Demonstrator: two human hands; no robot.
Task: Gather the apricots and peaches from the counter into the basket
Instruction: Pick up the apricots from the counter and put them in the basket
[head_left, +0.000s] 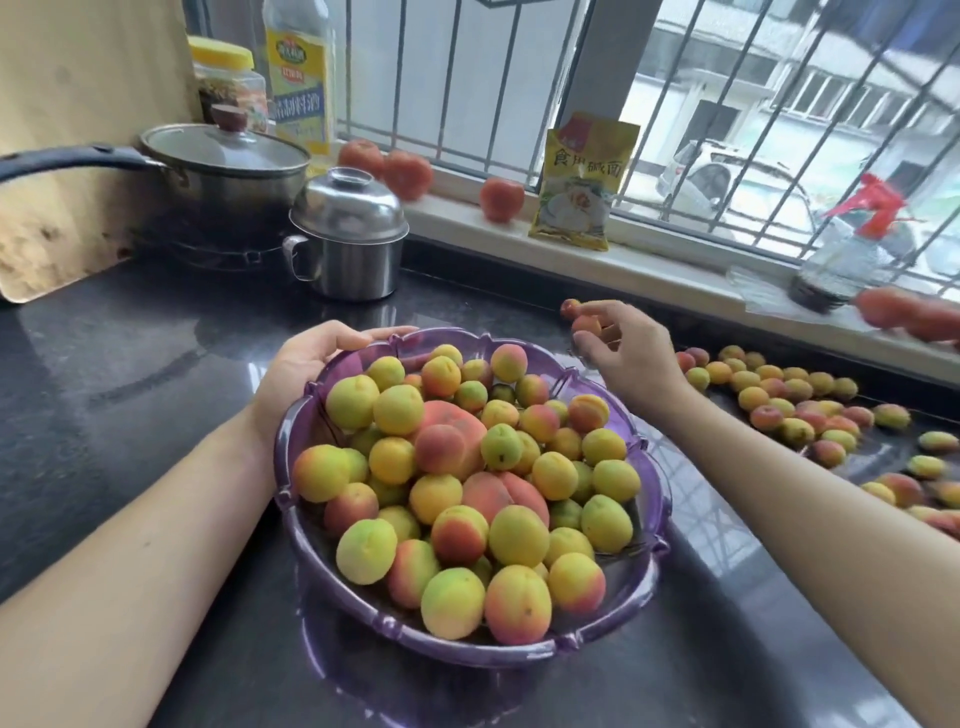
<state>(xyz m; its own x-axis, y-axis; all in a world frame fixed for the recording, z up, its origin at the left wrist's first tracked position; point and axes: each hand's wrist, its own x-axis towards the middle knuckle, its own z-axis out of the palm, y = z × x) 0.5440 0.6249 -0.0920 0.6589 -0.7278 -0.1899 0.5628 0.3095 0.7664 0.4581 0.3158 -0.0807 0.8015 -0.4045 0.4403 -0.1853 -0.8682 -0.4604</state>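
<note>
A translucent purple plastic basket (644, 571) with a scalloped, flower-like rim stands on the dark polished stone counter (104, 364). It is heaped with small round apricots (400, 410), matte and velvety, yellow-green with orange-red blush. Among them lie a few larger flat peaches (452, 431) with pink-red fuzzy skin.

The left hand (306, 369) grips the far-left rim of the basket, with the thumb curled over the edge and the palm against the outer wall. The right hand (618, 348) hovers just beyond the far right side of the basket, above the counter. Its fingers are curled and they pinch two small apricots (586, 326), one of them at the fingertips and one closer to the palm.

To the right, many more loose apricots (779, 400) lie scattered on the counter below the white window sill (675, 270).

At the back left, a steel saucepan (223, 171) with a glass lid and a long dark handle sits on a burner. Beside it stands a small stainless steel pot (348, 244) with a domed lid. On the sill are three red tomatoes (501, 199), a yellow packet (582, 182) and a clear spray bottle (841, 265) with a red trigger head.
</note>
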